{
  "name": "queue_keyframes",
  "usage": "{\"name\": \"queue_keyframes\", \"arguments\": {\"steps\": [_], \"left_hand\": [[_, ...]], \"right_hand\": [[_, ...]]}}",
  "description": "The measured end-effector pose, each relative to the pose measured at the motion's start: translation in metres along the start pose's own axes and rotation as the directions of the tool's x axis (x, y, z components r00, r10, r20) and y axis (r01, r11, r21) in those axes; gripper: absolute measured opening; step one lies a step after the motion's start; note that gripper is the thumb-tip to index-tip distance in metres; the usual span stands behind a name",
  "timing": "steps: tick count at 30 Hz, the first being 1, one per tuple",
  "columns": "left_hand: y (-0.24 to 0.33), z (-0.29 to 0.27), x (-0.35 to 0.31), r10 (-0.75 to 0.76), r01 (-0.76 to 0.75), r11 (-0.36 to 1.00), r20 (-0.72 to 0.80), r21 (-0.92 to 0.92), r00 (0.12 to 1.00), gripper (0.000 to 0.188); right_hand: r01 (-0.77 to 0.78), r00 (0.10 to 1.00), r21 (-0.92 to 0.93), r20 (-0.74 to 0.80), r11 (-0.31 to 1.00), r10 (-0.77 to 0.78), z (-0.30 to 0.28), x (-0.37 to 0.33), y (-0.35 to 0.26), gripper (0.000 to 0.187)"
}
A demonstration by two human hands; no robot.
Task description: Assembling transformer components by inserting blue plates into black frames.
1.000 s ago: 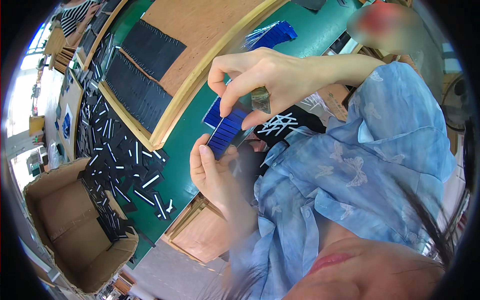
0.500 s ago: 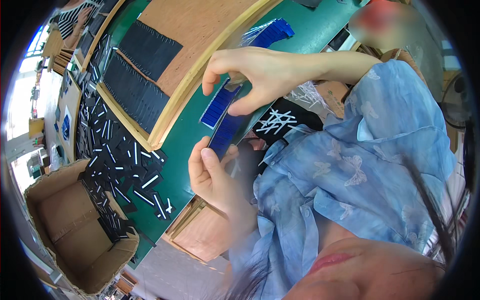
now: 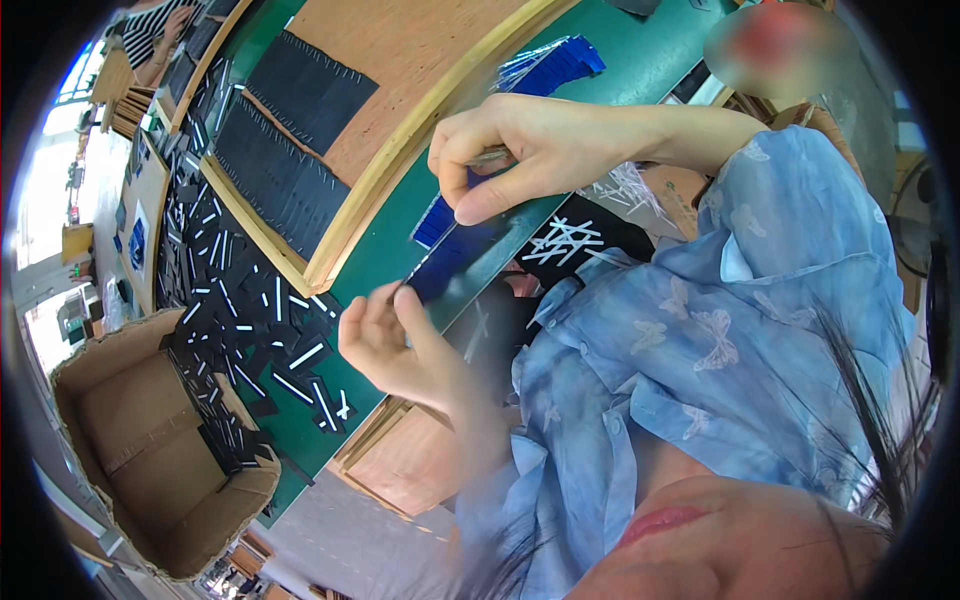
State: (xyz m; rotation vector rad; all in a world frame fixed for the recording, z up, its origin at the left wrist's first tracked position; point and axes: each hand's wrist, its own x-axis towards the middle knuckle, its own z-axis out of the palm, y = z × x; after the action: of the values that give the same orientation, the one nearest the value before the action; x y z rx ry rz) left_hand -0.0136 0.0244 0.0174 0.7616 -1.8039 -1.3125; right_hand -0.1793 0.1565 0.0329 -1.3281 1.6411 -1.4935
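Note:
A dark blue strip (image 3: 440,268) with a thin pale edge hangs tilted between my hands above the table's near edge. My left hand (image 3: 395,350) pinches its lower end between thumb and fingers. At the upper end, the thumb and curled forefinger of my right hand (image 3: 550,148) close on it. Something small and tan shows inside the right hand's curled fingers; I cannot make out what it is. Just behind the held strip lies another blue strip (image 3: 430,225) on the green table (image 3: 365,275), partly covered. Farther back is a fanned stack of blue strips (image 3: 565,68).
Black pieces with white sticks (image 3: 285,350) lie heaped at left, by an open cardboard box (image 3: 150,470). A wood-rimmed board (image 3: 390,60) holds black panels (image 3: 285,190). White sticks (image 3: 565,240) rest on black cloth beside me. A person (image 3: 150,40) sits far left.
My left hand has moved down and left. My right hand has gone from spread fingers to a pinch. The held strip has tilted, showing its thin edge.

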Motion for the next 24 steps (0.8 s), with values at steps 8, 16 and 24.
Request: {"name": "queue_keyframes", "arguments": {"steps": [8,16,24], "left_hand": [[-0.017,-0.012,0.044,-0.283,0.762,0.459,0.738,-0.458,0.613,0.03],[-0.021,-0.004,0.03,-0.2,0.752,0.495,0.785,-0.436,0.587,0.046],[-0.014,-0.005,0.015,-0.278,0.516,0.778,0.539,-0.359,0.795,0.032]], "right_hand": [[0.087,0.991,-0.011,-0.101,0.996,-0.088,0.002,0.013,0.001,0.027],[0.082,0.964,-0.53,-0.172,0.844,-0.202,-0.026,0.09,0.022,0.025],[0.065,0.982,-0.884,-0.026,0.463,-0.188,-0.056,0.119,0.066,0.018]]}}
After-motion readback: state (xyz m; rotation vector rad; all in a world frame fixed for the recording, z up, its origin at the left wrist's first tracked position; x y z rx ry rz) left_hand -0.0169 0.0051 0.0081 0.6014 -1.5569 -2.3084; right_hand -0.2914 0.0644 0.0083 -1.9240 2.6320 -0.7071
